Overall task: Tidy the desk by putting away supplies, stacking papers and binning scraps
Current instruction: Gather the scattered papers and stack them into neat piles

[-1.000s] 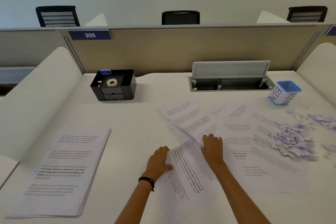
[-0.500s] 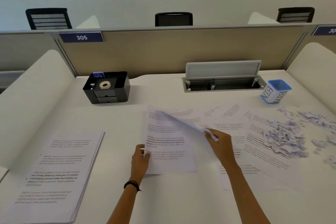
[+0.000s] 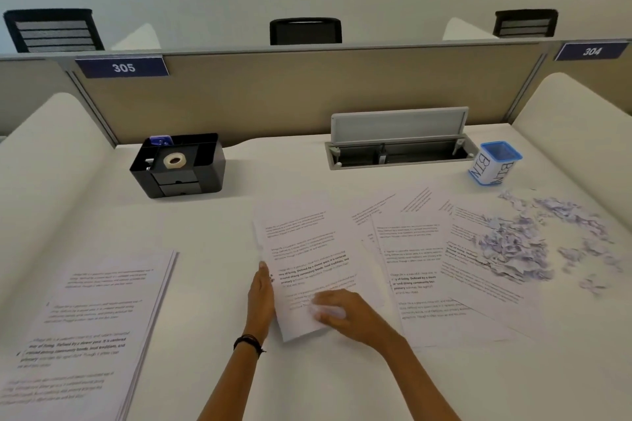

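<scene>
I'm steadying the sheet (image 3: pixel 307 249) mid-desk for stacking: left hand (image 3: pixel 261 297), fingers straight, is bracing its edge; right hand (image 3: pixel 342 314) is lying on its lower end, grip too blurred to tell

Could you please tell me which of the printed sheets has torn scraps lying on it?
The rightmost sheet, nearest the blue bin; scraps cover its far right part, the others carry none.
</scene>
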The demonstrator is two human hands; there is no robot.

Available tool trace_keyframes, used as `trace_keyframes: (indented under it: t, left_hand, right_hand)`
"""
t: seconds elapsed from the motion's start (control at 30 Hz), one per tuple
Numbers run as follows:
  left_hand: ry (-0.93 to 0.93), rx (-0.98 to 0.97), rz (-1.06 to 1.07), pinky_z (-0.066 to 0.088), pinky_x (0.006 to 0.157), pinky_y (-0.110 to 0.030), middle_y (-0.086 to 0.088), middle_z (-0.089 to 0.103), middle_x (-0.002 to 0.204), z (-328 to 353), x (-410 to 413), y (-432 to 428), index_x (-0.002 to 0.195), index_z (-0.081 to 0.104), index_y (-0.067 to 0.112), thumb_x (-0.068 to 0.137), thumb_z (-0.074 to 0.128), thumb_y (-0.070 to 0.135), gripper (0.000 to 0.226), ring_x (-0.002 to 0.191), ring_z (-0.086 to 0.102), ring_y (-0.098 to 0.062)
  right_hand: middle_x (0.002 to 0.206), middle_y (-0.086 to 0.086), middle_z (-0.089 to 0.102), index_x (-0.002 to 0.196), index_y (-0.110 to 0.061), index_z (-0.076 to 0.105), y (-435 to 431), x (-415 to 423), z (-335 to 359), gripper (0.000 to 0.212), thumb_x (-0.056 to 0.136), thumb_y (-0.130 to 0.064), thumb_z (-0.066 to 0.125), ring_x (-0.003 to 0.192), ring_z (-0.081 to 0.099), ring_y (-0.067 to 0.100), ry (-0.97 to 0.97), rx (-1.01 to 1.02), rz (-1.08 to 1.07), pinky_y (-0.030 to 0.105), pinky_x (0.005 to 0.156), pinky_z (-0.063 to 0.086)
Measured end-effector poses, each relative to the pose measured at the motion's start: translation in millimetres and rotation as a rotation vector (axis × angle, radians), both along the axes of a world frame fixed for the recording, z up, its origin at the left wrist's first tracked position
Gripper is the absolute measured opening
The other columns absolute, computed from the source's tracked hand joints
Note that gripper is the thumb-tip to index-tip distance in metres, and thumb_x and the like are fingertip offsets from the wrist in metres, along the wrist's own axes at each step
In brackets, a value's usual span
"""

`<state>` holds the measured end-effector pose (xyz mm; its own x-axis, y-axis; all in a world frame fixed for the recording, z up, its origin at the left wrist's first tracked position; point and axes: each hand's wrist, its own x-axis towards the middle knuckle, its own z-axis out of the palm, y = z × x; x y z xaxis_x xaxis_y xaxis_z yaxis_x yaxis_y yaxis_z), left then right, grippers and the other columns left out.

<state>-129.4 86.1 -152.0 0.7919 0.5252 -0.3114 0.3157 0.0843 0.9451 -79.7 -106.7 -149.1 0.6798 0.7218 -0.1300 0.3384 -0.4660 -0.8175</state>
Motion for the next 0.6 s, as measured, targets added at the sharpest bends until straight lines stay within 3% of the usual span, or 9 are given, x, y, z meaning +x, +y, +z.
trace_keyframes:
  t: [0.13, 0.2, 0.3, 0.4, 0.47, 0.53, 0.6]
  left_hand:
    - [0.028, 0.108, -0.004, 0.048, 0.084, -0.032, -0.009, 0.060, 0.115, -1, 7, 2, 0.122, 0.047, 0.010, 0.089, 0.058, 0.013, 0.035, 0.097, 0.058, -0.021]
    - [0.030, 0.130, -0.001, 0.048, 0.085, -0.033, -0.011, 0.059, 0.115, -2, 8, 3, 0.124, 0.046, 0.009, 0.087, 0.058, 0.006, 0.039, 0.096, 0.057, -0.021]
    - [0.039, 0.179, 0.007, 0.047, 0.086, -0.034, -0.007, 0.058, 0.113, -2, 11, 5, 0.125, 0.045, 0.011, 0.088, 0.056, 0.007, 0.038, 0.095, 0.055, -0.021]
    - [0.021, 0.238, 0.031, 0.046, 0.082, -0.029, -0.003, 0.057, 0.109, -1, 10, 7, 0.125, 0.045, 0.010, 0.090, 0.054, 0.008, 0.036, 0.093, 0.054, -0.018]
    - [0.007, 0.250, 0.048, 0.045, 0.080, -0.027, -0.002, 0.058, 0.107, -1, 7, 10, 0.123, 0.047, 0.010, 0.090, 0.053, 0.007, 0.034, 0.093, 0.055, -0.018]
    - [-0.002, 0.264, 0.043, 0.046, 0.082, -0.029, -0.003, 0.060, 0.107, -3, 4, 14, 0.122, 0.048, 0.010, 0.090, 0.053, 0.007, 0.033, 0.094, 0.057, -0.019]
    - [0.003, 0.276, 0.028, 0.047, 0.083, -0.030, -0.003, 0.060, 0.107, -5, 3, 17, 0.121, 0.048, 0.011, 0.090, 0.053, 0.008, 0.032, 0.095, 0.058, -0.020]
  right_hand:
    - [0.138, -0.002, 0.044, 0.124, -0.022, 0.055, -33, 14, 0, 0.074, 0.081, -0.073, 0.024, 0.130, 0.036, 0.010, -0.249, -0.023, -0.385, 0.032, 0.110, 0.030]
    - [0.146, 0.012, 0.032, 0.135, -0.011, 0.042, -54, 25, -1, 0.066, 0.087, -0.057, 0.035, 0.136, 0.026, 0.025, -0.330, -0.196, -0.573, 0.040, 0.112, 0.027]
    - [0.151, 0.019, 0.014, 0.143, -0.004, 0.017, -71, 35, -6, 0.076, 0.087, -0.041, 0.052, 0.140, 0.014, 0.031, -0.213, -0.566, -0.614, 0.043, 0.113, 0.018]
    - [0.149, 0.019, 0.021, 0.141, -0.001, 0.018, -70, 35, -9, 0.080, 0.082, -0.041, 0.055, 0.137, 0.024, 0.031, -0.234, -0.629, -0.636, 0.045, 0.110, 0.026]
    - [0.138, 0.020, 0.037, 0.136, 0.000, 0.028, -67, 38, -6, 0.073, 0.080, -0.034, 0.059, 0.125, 0.040, 0.032, -0.279, -0.657, -0.659, 0.043, 0.098, 0.042]
    - [0.109, 0.021, 0.055, 0.118, 0.002, 0.045, -64, 43, -5, 0.059, 0.071, -0.021, 0.071, 0.096, 0.057, 0.033, -0.353, -0.693, -0.643, 0.039, 0.070, 0.054]
    - [0.076, 0.018, 0.058, 0.089, 0.002, 0.055, -64, 44, -6, 0.042, 0.056, -0.004, 0.081, 0.064, 0.058, 0.029, -0.402, -0.684, -0.637, 0.033, 0.044, 0.050]
